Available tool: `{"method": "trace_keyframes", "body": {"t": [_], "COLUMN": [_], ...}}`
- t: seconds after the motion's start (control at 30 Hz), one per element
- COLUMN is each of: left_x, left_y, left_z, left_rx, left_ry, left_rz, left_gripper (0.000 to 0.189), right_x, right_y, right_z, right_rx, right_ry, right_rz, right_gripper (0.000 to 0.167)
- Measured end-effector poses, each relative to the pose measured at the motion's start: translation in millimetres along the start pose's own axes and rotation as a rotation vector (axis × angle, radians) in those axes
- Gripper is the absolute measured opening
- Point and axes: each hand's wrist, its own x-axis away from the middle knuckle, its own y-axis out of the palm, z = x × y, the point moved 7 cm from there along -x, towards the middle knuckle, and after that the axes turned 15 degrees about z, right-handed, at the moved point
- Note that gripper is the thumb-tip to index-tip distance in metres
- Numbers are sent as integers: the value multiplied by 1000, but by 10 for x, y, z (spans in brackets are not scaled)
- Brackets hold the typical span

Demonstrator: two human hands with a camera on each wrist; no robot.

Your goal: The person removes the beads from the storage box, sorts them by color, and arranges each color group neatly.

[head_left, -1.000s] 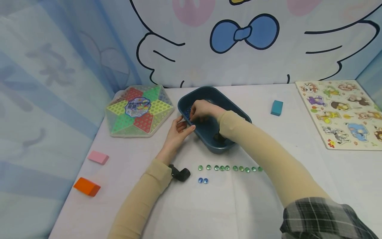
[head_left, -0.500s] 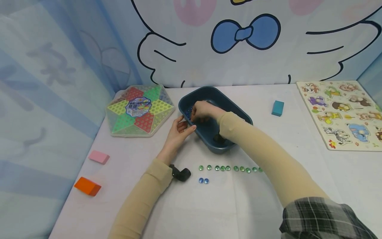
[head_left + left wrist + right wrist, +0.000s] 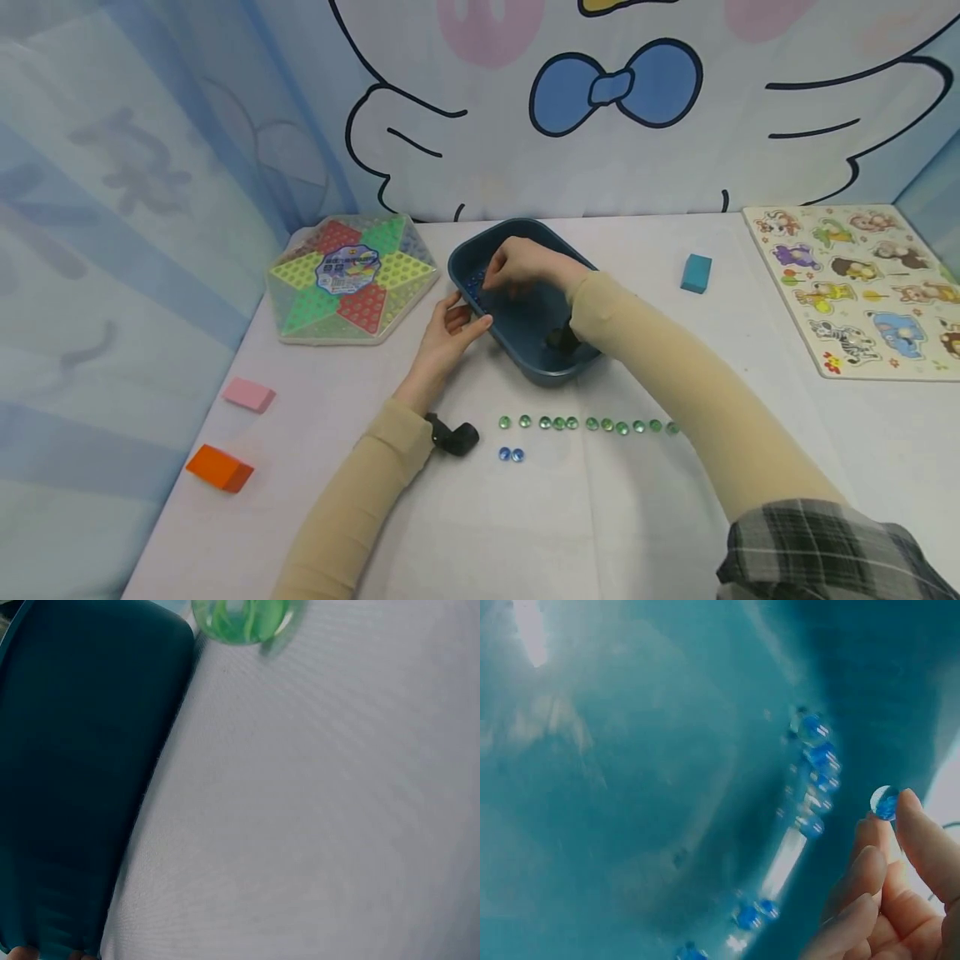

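My right hand (image 3: 528,262) is over the left end of a dark teal plastic basin (image 3: 547,373). In the right wrist view, its thumb and forefinger pinch a clear marble with blue inside (image 3: 885,804). Several blue marbles (image 3: 821,757) lie below along the basin's inner edge. My left hand (image 3: 444,337) grips the basin's near left corner, thumb at the rim and fingers against the outer side; only fingertips show in the left wrist view. On the table, a row of several green marbles (image 3: 558,423) runs in front of the basin, with two blue marbles (image 3: 512,454) below its left end.
A hexagonal board-game box (image 3: 348,279) lies left of the basin. Pink (image 3: 249,395) and orange (image 3: 220,468) blocks sit near the left edge. Toward the right are a teal block (image 3: 696,273) and an animal puzzle board (image 3: 862,292). A printed curtain (image 3: 615,167) hangs behind.
My right hand has lifted slightly from the basin's bottom, its forearm shifting right and uncovering another green marble at the row's end. The left hand has stayed in place.
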Motion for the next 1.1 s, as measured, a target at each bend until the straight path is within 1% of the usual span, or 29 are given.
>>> {"method": "trace_keyframes", "body": {"t": [0.23,0.37,0.47,0.6,0.73,0.9,1.0,1.1], "left_x": [18,17,19,16,23,14,3,5], "left_y": [1,8,11,8,-5,-9,-1,8], "left_z": [3,-26,-33,-34,-17,11,13,23], "left_rx": [-13,-5,3,14,-13,-21,-6,3], "left_ry": [30,5,-9,-12,-11,17,18,10], "left_rz": [6,-6,-12,-16,-7,-14,-26,-33], "left_gripper": [78,78,78,78,78,79,78,78], "right_x": [152,284,417,658,952,1303,1503,1687], "right_y": [-242,-327,-376,-422,-428,-372,-327,-262], "right_z": [-46,-88,-108,-120,-93,28,111,186], "right_rx": [-42,-46,-56,-75,-105,-168,-193,-219], "right_ry": [15,14,15,-5,-27,-5,9,6], "right_rz": [32,40,36,23,-6,-68,-86,-98], "right_gripper": [23,25,25,23,21,20,20,19]}}
